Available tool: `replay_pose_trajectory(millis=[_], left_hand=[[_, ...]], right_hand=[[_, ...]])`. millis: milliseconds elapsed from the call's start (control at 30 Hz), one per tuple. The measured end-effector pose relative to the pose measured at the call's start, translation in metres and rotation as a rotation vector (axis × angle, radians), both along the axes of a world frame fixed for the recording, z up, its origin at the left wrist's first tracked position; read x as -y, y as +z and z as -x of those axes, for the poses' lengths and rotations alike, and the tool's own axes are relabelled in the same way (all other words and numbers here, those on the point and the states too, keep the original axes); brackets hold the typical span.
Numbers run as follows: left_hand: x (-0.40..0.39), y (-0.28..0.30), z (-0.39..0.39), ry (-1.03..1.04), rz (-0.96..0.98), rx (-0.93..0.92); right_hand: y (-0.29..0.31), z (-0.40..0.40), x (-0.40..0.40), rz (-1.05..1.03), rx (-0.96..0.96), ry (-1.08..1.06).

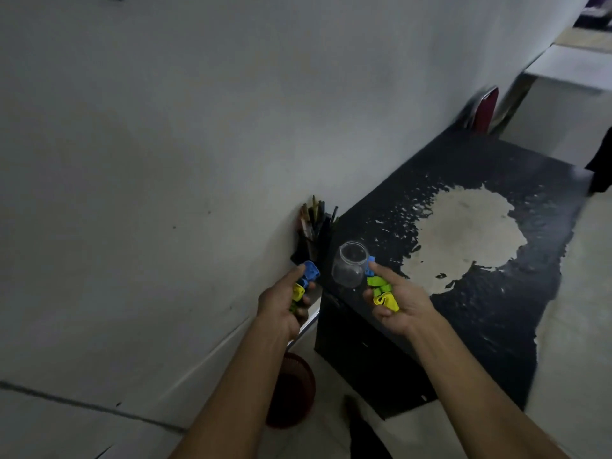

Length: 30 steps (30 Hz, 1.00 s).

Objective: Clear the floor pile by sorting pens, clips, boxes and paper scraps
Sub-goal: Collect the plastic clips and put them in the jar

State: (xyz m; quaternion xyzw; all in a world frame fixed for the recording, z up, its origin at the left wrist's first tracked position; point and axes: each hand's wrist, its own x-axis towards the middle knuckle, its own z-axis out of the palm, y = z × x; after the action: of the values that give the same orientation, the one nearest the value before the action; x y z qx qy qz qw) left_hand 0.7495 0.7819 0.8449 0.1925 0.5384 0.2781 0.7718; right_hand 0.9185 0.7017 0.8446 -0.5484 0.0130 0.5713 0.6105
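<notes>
My left hand grips a bunch of blue, yellow and green plastic clips just left of a clear empty jar. The jar stands on the near left corner of a black table. My right hand holds more clips, green, yellow and blue, in its cupped palm, with the forefinger stretched toward the jar's right side. A black pen holder full of pens and pencils stands against the wall behind the jar.
The table top is worn, with a big pale patch where the black surface has peeled. A dark red basket stands on the floor under my left forearm. A grey wall fills the left. A red chair stands beyond the table.
</notes>
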Motion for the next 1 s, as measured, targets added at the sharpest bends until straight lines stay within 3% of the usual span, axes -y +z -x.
replay_pose_trajectory(millis=[200, 333, 433, 533, 900, 1000], left_hand=[[-0.041, -0.016, -0.045, 0.046, 0.019, -0.067], [-0.065, -0.025, -0.071, 0.066, 0.047, -0.117], [-0.086, -0.032, -0.087, 0.077, 0.032, -0.172], [-0.101, -0.037, -0.097, 0.064, -0.012, -0.235], [-0.104, -0.047, -0.113, 0.066, -0.053, -0.311], [-0.102, -0.05, -0.109, 0.117, -0.042, -0.336]], right_hand=[[-0.03, -0.055, -0.069, 0.127, 0.715, 0.11], [-0.06, -0.082, -0.11, 0.298, 1.24, 0.465], [-0.066, -0.097, -0.129, 0.314, 1.319, 0.626], [-0.067, -0.112, -0.139, 0.236, 1.325, 0.655], [-0.101, -0.101, -0.159, -0.296, 1.501, 0.235], [-0.122, -0.097, -0.159, -0.4, 1.515, 0.216]])
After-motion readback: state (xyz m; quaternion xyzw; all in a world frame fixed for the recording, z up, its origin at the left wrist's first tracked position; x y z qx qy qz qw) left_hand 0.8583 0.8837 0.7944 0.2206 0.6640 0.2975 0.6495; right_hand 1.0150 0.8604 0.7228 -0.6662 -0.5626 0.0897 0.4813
